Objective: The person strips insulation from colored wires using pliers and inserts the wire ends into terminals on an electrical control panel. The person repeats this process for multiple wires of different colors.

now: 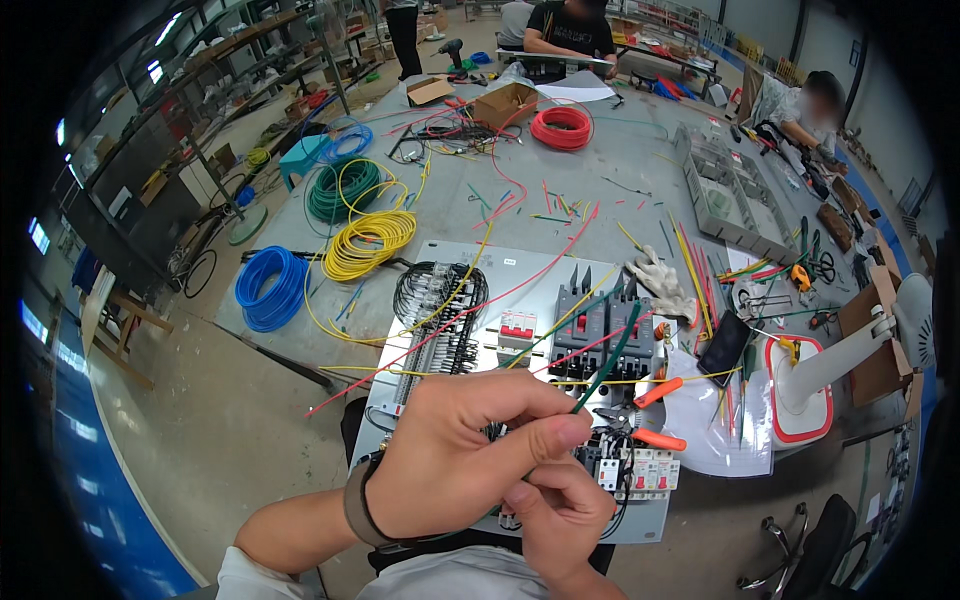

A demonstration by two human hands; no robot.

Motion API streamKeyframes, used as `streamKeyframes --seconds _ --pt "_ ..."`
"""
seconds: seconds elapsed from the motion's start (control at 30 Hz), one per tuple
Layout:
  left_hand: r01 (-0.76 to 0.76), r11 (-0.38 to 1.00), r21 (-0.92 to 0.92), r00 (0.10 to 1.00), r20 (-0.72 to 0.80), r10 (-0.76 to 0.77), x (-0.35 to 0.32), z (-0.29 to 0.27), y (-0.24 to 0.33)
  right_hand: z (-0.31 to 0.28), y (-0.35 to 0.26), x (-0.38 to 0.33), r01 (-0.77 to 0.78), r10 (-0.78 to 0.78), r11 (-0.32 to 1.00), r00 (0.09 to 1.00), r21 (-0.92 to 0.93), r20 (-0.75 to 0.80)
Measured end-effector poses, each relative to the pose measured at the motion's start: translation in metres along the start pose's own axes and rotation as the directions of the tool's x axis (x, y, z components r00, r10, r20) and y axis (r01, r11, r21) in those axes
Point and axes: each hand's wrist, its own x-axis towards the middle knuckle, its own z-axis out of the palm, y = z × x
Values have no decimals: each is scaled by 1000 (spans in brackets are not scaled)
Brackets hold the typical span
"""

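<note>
My left hand (450, 450), with a dark band on its wrist, is closed in a pinch on a green wire (610, 368) whose end points up and away. Just below it, my right hand (565, 505) is also closed, thumb against fingers, on the lower part of the same wire, mostly hidden between the hands. Both hands are above a metal mounting plate (640, 525). The plate carries black circuit breakers (590, 325), a small breaker with red switches (517, 328) and a bundle of black wires (455, 300). Orange-handled pliers (660, 390) lie beside my hands.
Coils of blue (272, 290), yellow (368, 245), green (342, 190) and red wire (561, 128) rest on the grey table. Loose red and yellow wires cross the plate. A glove (662, 287), a phone (725, 350) and a white fan (805, 385) are at right; co-workers sit beyond.
</note>
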Motion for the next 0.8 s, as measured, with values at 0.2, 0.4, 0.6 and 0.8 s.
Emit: streamKeyframes --seconds 0.2,0.4,0.6,0.8 --pt "-2 1000 -13 999 33 2 1 2 -7 3 0 0 -34 36 996 999 77 -24" --pt "19 1000 -24 1000 16 -19 -1 7 -10 5 4 2 2 3 993 999 119 -42" --pt "11 999 -39 1000 -13 -12 -1 9 -11 8 6 1 1 4 997 997 74 -74" --pt "73 994 -81 997 4 -73 2 4 -19 5 2 -2 -58 65 993 996 105 -62"
